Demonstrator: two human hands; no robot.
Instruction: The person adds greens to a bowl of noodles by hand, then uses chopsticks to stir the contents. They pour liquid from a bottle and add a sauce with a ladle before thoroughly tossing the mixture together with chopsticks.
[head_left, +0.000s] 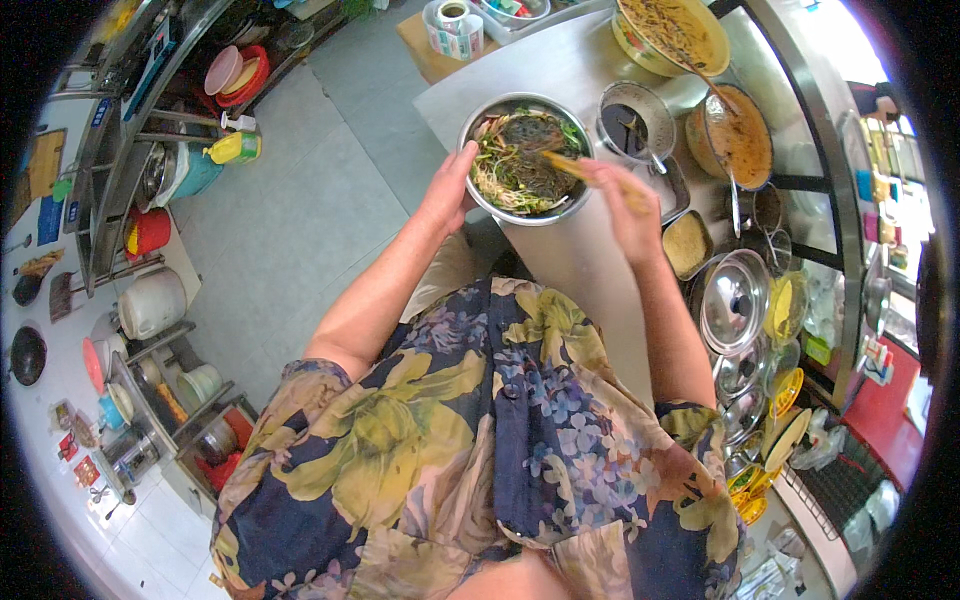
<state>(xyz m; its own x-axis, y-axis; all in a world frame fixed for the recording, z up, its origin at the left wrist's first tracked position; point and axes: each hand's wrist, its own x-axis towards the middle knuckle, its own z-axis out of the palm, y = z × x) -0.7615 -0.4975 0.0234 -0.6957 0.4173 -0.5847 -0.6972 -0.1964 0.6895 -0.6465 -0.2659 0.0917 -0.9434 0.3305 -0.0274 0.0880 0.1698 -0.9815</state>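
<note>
My left hand grips the left rim of a round steel bowl, thumb on the edge. In the bowl lies a mix of dark noodle-like strands, pale sprouts and green leaves. My right hand is closed around yellowish chopsticks, slightly blurred, with their tips in the food. Just right of the bowl stands a smaller bowl of dark sauce with a spoon in it.
On the steel counter, large basins of orange-brown sauce stand at the right, near a container of pale granules and glass lids. A label roll sits at the far edge. Shelves with a yellow jug line the left.
</note>
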